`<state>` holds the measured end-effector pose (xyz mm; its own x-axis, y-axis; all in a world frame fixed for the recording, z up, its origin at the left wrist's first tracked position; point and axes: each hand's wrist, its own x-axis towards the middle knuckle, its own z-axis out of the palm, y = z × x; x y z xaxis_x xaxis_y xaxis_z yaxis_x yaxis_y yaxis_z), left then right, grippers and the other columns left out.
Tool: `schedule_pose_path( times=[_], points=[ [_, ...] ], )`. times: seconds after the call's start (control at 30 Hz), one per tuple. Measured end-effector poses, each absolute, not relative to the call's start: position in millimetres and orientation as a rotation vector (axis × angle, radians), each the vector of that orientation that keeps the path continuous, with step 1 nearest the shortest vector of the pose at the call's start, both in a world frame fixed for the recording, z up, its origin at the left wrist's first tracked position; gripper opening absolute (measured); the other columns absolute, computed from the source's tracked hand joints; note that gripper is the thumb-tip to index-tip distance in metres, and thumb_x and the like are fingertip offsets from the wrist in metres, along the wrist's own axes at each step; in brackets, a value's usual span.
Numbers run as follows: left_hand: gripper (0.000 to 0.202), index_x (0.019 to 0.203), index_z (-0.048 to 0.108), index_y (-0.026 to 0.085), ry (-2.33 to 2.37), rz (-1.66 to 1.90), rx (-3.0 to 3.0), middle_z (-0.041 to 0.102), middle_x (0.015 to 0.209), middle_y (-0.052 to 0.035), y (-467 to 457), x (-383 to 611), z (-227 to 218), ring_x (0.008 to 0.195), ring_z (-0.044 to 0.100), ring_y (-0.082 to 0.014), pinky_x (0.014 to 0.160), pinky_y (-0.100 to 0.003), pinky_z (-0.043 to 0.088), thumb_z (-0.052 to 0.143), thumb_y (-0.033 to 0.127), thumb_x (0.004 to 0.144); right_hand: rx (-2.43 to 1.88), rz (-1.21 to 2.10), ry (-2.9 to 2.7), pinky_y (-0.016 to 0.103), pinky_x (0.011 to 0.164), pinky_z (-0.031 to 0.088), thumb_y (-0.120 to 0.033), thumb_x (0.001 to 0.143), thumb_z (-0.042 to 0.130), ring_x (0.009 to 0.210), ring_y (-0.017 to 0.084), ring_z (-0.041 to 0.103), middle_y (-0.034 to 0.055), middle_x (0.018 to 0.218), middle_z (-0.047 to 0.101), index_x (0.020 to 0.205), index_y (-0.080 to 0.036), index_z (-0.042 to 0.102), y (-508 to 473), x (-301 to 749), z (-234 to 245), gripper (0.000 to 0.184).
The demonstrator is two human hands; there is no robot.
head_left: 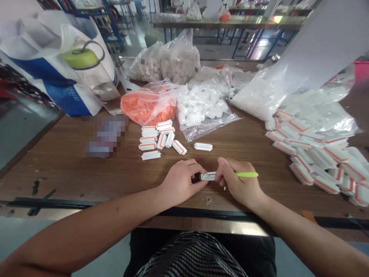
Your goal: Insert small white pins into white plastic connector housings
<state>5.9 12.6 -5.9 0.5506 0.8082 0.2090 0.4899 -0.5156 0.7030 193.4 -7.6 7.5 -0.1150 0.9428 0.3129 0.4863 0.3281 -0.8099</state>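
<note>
Near the table's front edge, my left hand (pixel 181 181) pinches one end of a small white plastic housing (pixel 206 177) with a row of dark dots along it. My right hand (pixel 238 181) is closed around a slim tool with a lime-green handle (pixel 248 174); its working tip is hidden by the fingers and meets the housing's right end. A tiny white bit (pixel 225 188) lies just below the right fingers. Beyond the hands lies a single white housing (pixel 203 146), and to its left a loose group of white pieces, several with orange strips (pixel 148 140).
A bag of orange parts (pixel 147 107) and a bag of white parts (pixel 198 105) lie behind. At right is a heap of orange-edged white pieces (pixel 323 154) near a bag of white granules (pixel 256 94). A green-lidded bottle (pixel 82 57) stands at left by a blurred item (pixel 105 136).
</note>
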Motion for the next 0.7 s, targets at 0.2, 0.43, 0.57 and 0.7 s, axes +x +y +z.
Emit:
schedule_pose_path(
  times=[0.2,0.43,0.57,0.7],
  points=[
    [0.008,0.088,0.072,0.018,1.035,0.726,2.204,0.061,0.073,0.0014,12.5,5.8,-7.2,0.063,0.054,-0.0122,0.068,-0.029,0.043,0.073,0.021,0.08,-1.286,0.654,-1.754,0.021,0.047,0.041,-0.026,0.098,0.044,0.039,0.007,0.054,-0.0033,0.044,0.056,0.053,-0.019,0.058,-9.0,194.4,6.5,0.048],
    [0.009,0.087,0.071,0.019,1.034,0.719,2.199,0.061,0.074,0.0015,12.6,5.4,-7.3,0.064,0.054,-0.0124,0.068,-0.029,0.044,0.073,0.022,0.079,-1.33,0.658,-1.709,0.021,0.048,0.042,-0.029,0.099,0.042,0.039,0.007,0.054,-0.003,0.044,0.056,0.053,-0.019,0.059,-10.2,197.5,9.2,0.05],
    [0.008,0.087,0.071,0.019,1.039,0.709,2.204,0.061,0.073,0.0018,12.8,5.4,-7.7,0.063,0.053,-0.0124,0.069,-0.03,0.044,0.073,0.023,0.08,-1.34,0.69,-1.706,0.022,0.048,0.042,-0.03,0.099,0.043,0.039,0.007,0.054,-0.0026,0.044,0.056,0.052,-0.019,0.059,-10.5,198.5,9.6,0.05],
    [0.008,0.087,0.071,0.02,1.043,0.692,2.206,0.061,0.074,0.0015,13.1,5.4,-7.3,0.064,0.054,-0.0124,0.069,-0.03,0.045,0.072,0.024,0.08,-1.347,0.695,-1.703,0.022,0.048,0.042,-0.031,0.099,0.043,0.039,0.007,0.054,-0.0027,0.044,0.056,0.053,-0.019,0.059,-10.6,198.5,8.5,0.05]
  ],
)
